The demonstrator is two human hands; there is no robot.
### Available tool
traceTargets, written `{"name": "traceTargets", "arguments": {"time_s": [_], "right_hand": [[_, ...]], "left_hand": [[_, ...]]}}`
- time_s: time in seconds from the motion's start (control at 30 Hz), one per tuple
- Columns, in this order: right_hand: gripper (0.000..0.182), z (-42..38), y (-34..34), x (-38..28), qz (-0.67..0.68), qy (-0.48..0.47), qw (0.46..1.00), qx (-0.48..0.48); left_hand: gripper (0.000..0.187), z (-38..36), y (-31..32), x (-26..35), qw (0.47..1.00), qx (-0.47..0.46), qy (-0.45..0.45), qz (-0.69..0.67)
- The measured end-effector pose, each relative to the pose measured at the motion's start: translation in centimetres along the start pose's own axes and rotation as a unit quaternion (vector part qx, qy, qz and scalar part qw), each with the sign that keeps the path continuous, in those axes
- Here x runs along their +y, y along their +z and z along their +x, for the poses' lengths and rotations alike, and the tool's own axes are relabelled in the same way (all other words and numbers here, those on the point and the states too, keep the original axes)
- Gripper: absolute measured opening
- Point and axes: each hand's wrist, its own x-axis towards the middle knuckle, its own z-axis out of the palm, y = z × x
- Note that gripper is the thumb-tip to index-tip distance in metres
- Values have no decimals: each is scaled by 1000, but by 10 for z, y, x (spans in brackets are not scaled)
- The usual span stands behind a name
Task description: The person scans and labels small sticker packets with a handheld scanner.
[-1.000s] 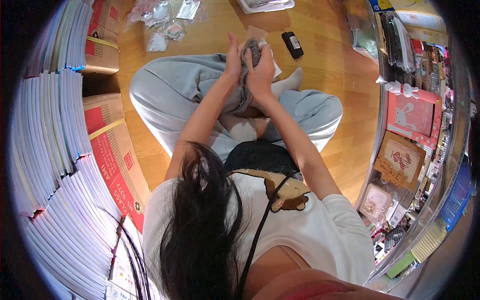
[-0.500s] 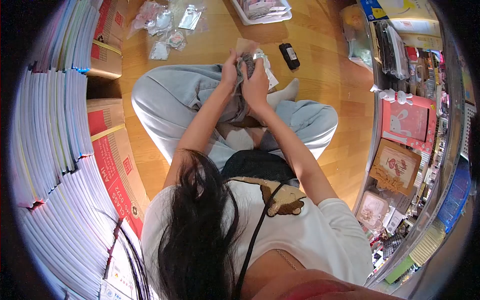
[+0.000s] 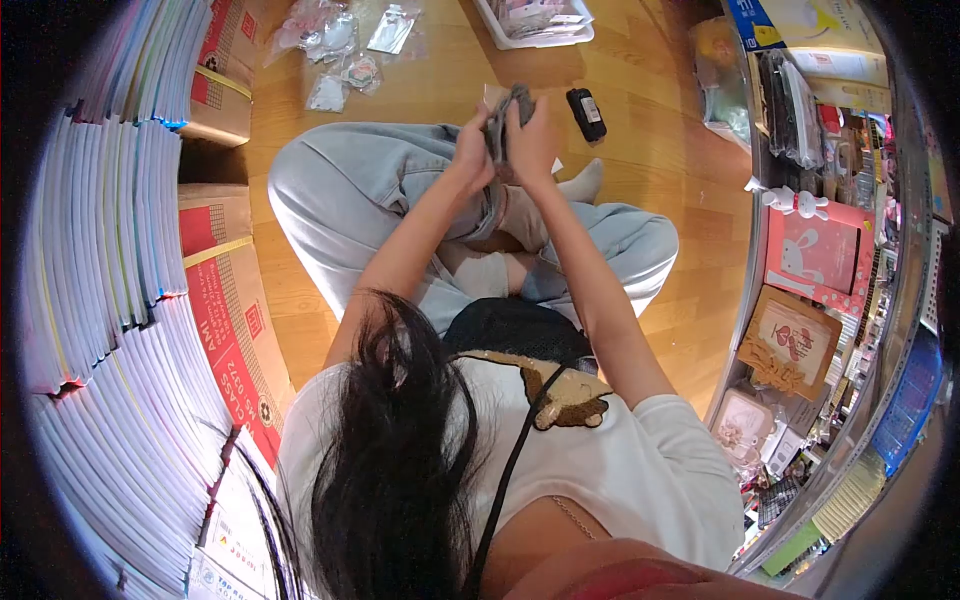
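Observation:
Above my crossed legs, both hands hold a soft, grey, bunched-up piece that looks like fuzzy cloth or yarn (image 3: 520, 98). My left hand (image 3: 472, 152) closes on its left side, beside a small pale corner of card or paper. On the right side, my right hand (image 3: 532, 145) grips it with the thumb pressed along the front. The fingers partly hide the grey piece, so its full shape cannot be made out. Beyond my right hand, a black bundle with a white label (image 3: 587, 114) lies on the wooden floor.
Clear plastic packets (image 3: 345, 75) lie ahead on the left, near a white tray (image 3: 535, 40) of packaged items. Stacked books (image 3: 105, 220) and cardboard boxes (image 3: 225, 300) line my left. A crowded shelf (image 3: 800, 330) runs along my right.
Both hands have shifted slightly right with the grey piece, which now stands up more above the fingers. The pale card is mostly covered, and the white paper below is less visible.

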Motion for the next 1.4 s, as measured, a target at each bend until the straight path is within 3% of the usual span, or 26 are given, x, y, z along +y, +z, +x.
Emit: {"name": "traceTargets", "arguments": {"time_s": [0.03, 0.13, 0.17, 0.27, 0.3, 0.4, 0.5, 0.6, 0.63, 0.73, 0.83, 0.93, 1.03, 1.13, 1.17, 1.27, 1.3, 1.4], "right_hand": [[40, -12, -4, -4, 7, 5, 1000, -29], [39, -36, -9, -8, -18, -136, 991, -3], [34, -29, -9, -4, -25, -187, 981, 50], [33, 4, -24, -26, -113, -131, 985, 0], [34, 21, -14, -14, -103, -155, 981, 48], [39, 38, -9, -9, -71, -85, 994, 11], [40, 17, 6, 6, 11, -3, 999, -41], [38, -30, 3, -4, -56, -61, 995, -49], [37, -35, 1, -5, -42, -90, 995, -16], [34, -15, -14, -12, -36, -174, 984, 11], [31, 11, -25, -26, -120, -141, 983, 3], [30, 25, -23, -25, -70, -119, 989, 52], [32, 12, -12, -19, -22, -66, 996, 57], [35, -22, -12, -17, 3, -61, 998, -28], [37, -30, -12, -17, -42, -84, 995, -29], [36, -12, -24, -8, -50, -287, 957, 23], [34, -4, -29, -11, -84, -321, 943, 35], [30, 24, -37, -18, -132, -307, 939, 83]], "left_hand": [[53, -3, 2, 6, 1000, 2, -6, 9], [57, 0, 3, 7, 990, -33, 90, 106], [62, -18, 14, 9, 998, -7, -4, 59], [65, -3, -1, -9, 995, -5, -82, 48], [65, -3, 1, -17, 998, -48, -49, 7], [65, 2, 4, -8, 995, -88, -6, -36], [64, 2, 3, 6, 997, -31, 67, 0], [65, 13, -7, 5, 994, -9, 80, 78], [64, 13, -10, 3, 995, -57, 71, 40], [60, -9, 6, -1, 997, -49, -53, -16], [61, -6, 9, -17, 1000, -6, -14, 7], [60, -4, 12, -7, 997, -46, 19, 61], [56, 0, 11, 0, 994, -19, 98, 33], [55, 2, 10, 13, 989, -29, 148, -2], [56, 1, 6, 12, 992, -43, 111, 30], [56, -9, 7, 6, 993, -77, 68, 65], [55, -8, 9, 4, 996, -71, 46, 27], [51, -7, 14, -3, 999, -19, 29, 42]]}}
